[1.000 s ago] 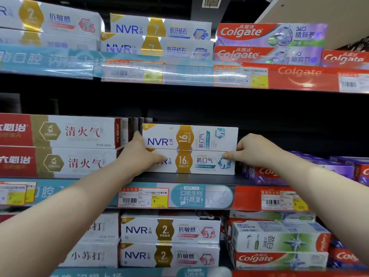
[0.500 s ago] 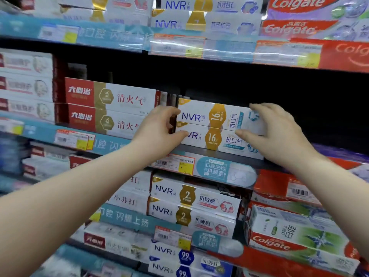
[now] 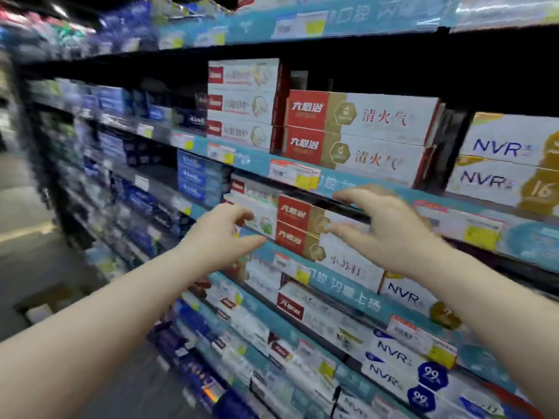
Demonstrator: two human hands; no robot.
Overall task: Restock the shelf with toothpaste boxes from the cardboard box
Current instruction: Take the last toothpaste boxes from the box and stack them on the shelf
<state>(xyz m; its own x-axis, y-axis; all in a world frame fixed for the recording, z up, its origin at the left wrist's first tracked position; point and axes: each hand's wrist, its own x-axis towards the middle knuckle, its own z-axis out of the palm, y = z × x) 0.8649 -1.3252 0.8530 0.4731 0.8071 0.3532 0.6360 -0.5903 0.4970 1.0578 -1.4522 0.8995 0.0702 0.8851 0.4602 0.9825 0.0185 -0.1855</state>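
Two stacked white NVR toothpaste boxes (image 3: 502,164) with gold "16" bands sit on the shelf at the far right edge of the head view. My left hand (image 3: 220,237) and my right hand (image 3: 384,225) hover in front of the shelf below, both off the NVR boxes, fingers spread and holding nothing. Between and behind my hands are red-and-white toothpaste boxes (image 3: 299,228) on that lower shelf. On the floor at lower left lies a blurred brown shape, possibly the cardboard box (image 3: 48,300).
The shelving (image 3: 357,186) runs away to the left, packed with toothpaste boxes and price tags along blue rail strips. Red-and-gold boxes (image 3: 357,134) stand left of the NVR pair. An aisle floor (image 3: 27,207) lies at left. The picture is motion-blurred.
Both hands have let go of the NVR boxes and dropped away from them. My view has swung left, so the NVR pair now sits at the right edge.
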